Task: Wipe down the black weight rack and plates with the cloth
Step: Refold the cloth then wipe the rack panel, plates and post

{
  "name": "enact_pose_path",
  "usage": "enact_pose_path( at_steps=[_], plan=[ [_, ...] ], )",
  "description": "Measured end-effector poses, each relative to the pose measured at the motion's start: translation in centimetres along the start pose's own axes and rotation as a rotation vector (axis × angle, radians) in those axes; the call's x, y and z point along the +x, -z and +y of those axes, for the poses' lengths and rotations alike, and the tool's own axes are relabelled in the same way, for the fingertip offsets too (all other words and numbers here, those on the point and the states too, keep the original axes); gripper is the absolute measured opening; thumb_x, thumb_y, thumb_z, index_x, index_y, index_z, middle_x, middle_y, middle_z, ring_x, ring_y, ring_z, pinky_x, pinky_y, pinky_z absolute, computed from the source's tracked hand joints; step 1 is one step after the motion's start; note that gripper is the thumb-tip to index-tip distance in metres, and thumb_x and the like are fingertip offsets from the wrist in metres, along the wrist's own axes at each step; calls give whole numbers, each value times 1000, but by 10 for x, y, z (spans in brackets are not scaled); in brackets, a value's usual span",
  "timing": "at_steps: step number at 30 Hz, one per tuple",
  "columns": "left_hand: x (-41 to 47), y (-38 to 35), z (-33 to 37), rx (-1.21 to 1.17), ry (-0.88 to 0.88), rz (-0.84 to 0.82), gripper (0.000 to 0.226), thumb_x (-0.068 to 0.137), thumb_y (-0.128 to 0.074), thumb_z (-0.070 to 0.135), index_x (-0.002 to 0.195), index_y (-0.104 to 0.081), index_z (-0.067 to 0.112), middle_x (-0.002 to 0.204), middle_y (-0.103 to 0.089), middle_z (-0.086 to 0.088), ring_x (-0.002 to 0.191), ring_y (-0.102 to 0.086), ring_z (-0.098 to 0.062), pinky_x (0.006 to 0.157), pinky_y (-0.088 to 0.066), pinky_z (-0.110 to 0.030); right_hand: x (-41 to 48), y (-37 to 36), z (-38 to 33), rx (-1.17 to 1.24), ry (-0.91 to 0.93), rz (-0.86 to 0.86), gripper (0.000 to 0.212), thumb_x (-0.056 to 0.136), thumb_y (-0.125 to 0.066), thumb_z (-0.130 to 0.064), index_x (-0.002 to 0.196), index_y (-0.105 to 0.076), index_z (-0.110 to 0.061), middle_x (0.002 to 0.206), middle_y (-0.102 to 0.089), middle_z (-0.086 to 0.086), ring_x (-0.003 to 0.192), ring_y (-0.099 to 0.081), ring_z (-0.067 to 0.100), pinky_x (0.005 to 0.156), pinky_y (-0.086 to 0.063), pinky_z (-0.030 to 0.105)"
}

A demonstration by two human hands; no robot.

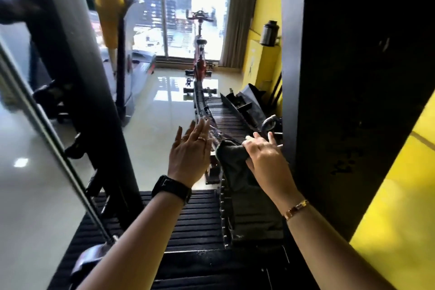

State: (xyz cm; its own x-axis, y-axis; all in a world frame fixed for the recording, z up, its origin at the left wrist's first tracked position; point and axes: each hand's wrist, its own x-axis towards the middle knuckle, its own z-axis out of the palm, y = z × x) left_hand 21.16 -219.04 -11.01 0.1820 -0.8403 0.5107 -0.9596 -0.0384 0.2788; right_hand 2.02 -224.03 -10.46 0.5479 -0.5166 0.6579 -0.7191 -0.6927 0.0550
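Fingers (255,141) of the right hand (266,155), head view: curled round a dark grey cloth (235,172) draped over the black ribbed weight plates (193,216), beside the black metal weight rack (353,101). Left hand (190,155) hovers close by, fingers straight, slightly spread. Best practice: press the cloth flat and follow the grooves lengthwise. No brand or writing is legible.
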Motion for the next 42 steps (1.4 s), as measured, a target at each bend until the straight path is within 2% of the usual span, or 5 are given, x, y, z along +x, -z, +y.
enact_pose_path(
  at_steps=[3,6,11,31,42],
  plan=[
    [-17,2,11,21,90,2,65,94,-10,42,150,-34,20,155,-33,0,145,-28,-18,118,0,-30,-10,-2,-2,82,36,6,45,56,-83,6,97,-69,-4,98,-73,14,94,-70,32,97,-40,54],
    [-44,7,13,57,144,-37,68,92,-9,44,149,-37,19,155,-34,0,145,-29,-18,119,-3,-31,-20,-4,-9,147,65,-10,48,50,-88,1,93,-71,-7,86,-72,9,74,-71,29,71,-58,39],
    [-104,23,3,98,268,-57,59,95,-23,40,136,-56,14,138,-57,-6,130,-51,-23,114,-25,-36,-24,-16,-42,272,163,-99,49,45,-90,1,89,-71,-8,82,-71,8,65,-69,27,50,-55,31],
    [-326,204,-113,470,808,203,50,94,-31,32,121,-68,11,125,-66,-8,117,-61,-24,105,-40,-39,-27,7,-339,865,615,-405,42,80,-56,10,117,-67,-5,126,-63,12,122,-54,32,102,-42,39],
    [-438,307,-205,556,964,260,55,94,-27,33,126,-65,9,129,-63,-10,122,-58,-27,110,-31,-39,-34,31,-534,997,810,-444,37,77,-62,12,111,-69,-1,117,-66,18,117,-57,36,99,-43,39]
  ],
)
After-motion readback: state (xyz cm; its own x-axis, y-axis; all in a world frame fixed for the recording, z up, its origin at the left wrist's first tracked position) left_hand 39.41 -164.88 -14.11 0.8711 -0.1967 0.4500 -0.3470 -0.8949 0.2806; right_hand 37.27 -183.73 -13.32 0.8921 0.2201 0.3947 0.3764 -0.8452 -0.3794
